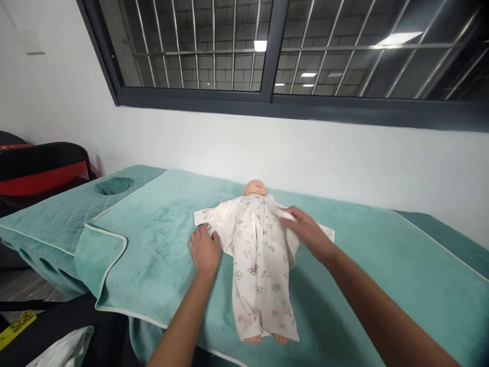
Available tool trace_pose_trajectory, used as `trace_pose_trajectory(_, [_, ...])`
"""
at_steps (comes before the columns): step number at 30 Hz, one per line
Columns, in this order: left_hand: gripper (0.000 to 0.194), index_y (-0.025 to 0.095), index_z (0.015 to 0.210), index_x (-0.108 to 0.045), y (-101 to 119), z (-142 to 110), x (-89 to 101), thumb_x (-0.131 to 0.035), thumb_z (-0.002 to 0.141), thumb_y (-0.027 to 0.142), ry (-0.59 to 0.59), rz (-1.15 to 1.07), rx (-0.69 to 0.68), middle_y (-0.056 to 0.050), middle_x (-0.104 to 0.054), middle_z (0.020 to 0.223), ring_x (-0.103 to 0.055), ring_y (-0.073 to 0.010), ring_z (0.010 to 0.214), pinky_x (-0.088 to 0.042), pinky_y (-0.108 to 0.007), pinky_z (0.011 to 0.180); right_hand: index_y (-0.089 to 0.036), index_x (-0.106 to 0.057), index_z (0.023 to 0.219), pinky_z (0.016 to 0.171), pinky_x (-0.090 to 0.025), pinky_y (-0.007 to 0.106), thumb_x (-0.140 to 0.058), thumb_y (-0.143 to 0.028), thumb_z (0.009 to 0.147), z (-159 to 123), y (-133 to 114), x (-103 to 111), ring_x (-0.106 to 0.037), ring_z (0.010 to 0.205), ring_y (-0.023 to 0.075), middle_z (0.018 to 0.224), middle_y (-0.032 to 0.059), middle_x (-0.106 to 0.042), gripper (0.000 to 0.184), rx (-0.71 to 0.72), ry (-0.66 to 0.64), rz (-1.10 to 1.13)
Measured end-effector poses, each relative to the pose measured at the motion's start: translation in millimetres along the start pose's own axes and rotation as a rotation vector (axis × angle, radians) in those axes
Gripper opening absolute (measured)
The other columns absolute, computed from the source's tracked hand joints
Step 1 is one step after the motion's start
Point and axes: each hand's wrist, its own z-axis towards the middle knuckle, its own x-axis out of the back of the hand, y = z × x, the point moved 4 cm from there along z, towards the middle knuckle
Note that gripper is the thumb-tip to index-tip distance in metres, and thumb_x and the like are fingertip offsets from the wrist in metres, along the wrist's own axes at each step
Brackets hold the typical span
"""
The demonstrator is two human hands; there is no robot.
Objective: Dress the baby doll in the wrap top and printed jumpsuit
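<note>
Right hand [305,232] at the chest cloth, left hand [205,248] at the sleeve

Right fingers meet a loose white fold; whether they pinch it, I cannot tell. Left fingers bend at the lower edge of the opposite sleeve, their hold on it also unclear. Between the hands lies a bald, pale-pink baby doll [254,188] in a white, small-print cloth outfit [262,265], head beyond them, feet nearer. Beneath both spreads a soft teal blanket with pale piping [160,239]. Farther beyond stand a white wall [214,140] and a dark-framed, barred window [198,97]; far left, a red-and-black chair [46,176].
</note>
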Motion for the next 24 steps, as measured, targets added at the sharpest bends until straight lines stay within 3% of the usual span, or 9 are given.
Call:
trace_pose_trajectory(2, [0.031,0.014,0.116,-0.053,0,0,1.5,-0.046,0.088,0.024,-0.002,-0.014,0.010,-0.014,-0.062,0.111,-0.052,-0.0306,0.111,-0.040,-0.046,0.094,-0.024,-0.058,0.084,0.093,-0.048,0.042,-0.054,-0.037,0.085,-15,-7,-23,-0.055,0.120,0.0277,0.129,0.0051,-0.061,0.014,0.142,-0.121,-0.240])
trace_pose_trajectory(4, [0.031,0.013,0.116,-0.053,1,-1,3.6,-0.046,0.088,0.024,0.010,-0.010,0.008,-0.015,-0.060,0.111,-0.052,-0.0307,0.112,-0.040,-0.045,0.094,-0.024,-0.058,0.083,0.103,-0.042,0.046,-0.053,-0.031,0.087,-33,-5,-39,-0.042,0.134,0.0280,0.142,0.0037,-0.051,0.009,0.275,-0.161,-0.417])
trace_pose_trajectory(7, [0.030,0.013,0.115,-0.053,3,-2,4.6,-0.046,0.089,0.027,0.032,0.014,-0.017,-0.015,-0.059,0.112,-0.050,-0.0320,0.115,-0.040,-0.046,0.095,-0.025,-0.059,0.083,0.102,-0.044,0.044,-0.051,-0.026,0.089,-55,-1,-49,-0.044,0.133,0.0255,0.140,0.0030,-0.052,0.010,0.395,-0.167,-0.512])
trace_pose_trajectory(10, [0.029,0.013,0.113,-0.055,3,-3,2.3,-0.045,0.089,0.028,0.035,0.033,-0.038,-0.015,-0.060,0.110,-0.050,-0.0328,0.116,-0.039,-0.047,0.095,-0.027,-0.061,0.087,0.095,-0.049,0.040,-0.047,-0.030,0.092,-53,-3,-46,-0.056,0.119,0.0230,0.128,0.0032,-0.062,0.015,0.358,-0.111,-0.462])
trace_pose_trajectory(14, [0.026,0.015,0.109,-0.057,0,-3,0.2,-0.046,0.088,0.026,0.024,0.029,-0.045,-0.014,-0.062,0.105,-0.053,-0.0323,0.111,-0.040,-0.046,0.092,-0.026,-0.060,0.107,0.093,-0.048,0.037,-0.043,-0.035,0.094,-2,-8,-44,-0.060,0.110,0.0209,0.121,0.0045,-0.063,0.024,0.283,0.020,-0.421])
trace_pose_trajectory(17, [0.025,0.016,0.108,-0.057,0,-2,0.6,-0.046,0.087,0.024,0.020,0.015,-0.051,-0.013,-0.063,0.102,-0.054,-0.0317,0.108,-0.041,-0.046,0.091,-0.021,-0.055,0.119,0.097,-0.043,0.034,-0.041,-0.033,0.095,57,-6,-55,-0.055,0.115,0.0202,0.127,0.0079,-0.060,0.031,0.244,0.016,-0.609])
trace_pose_trajectory(21, [0.024,0.018,0.108,-0.058,0,-1,0.0,-0.047,0.087,0.024,0.013,-0.004,-0.055,-0.011,-0.064,0.100,-0.055,-0.0316,0.106,-0.040,-0.047,0.092,-0.015,-0.061,0.111,0.094,-0.040,0.033,-0.043,-0.032,0.094,123,-1,-73,-0.053,0.116,0.0238,0.123,0.0123,-0.061,0.030,0.209,-0.057,-0.724])
trace_pose_trajectory(24, [0.026,0.016,0.109,-0.057,1,-1,-1.1,-0.047,0.088,0.026,-0.001,-0.001,-0.045,-0.012,-0.063,0.103,-0.053,-0.0321,0.109,-0.039,-0.048,0.093,-0.017,-0.065,0.098,0.086,-0.042,0.034,-0.055,-0.043,0.087,153,2,-81,-0.054,0.109,0.0265,0.117,0.0121,-0.063,0.030,0.161,-0.129,-0.803])
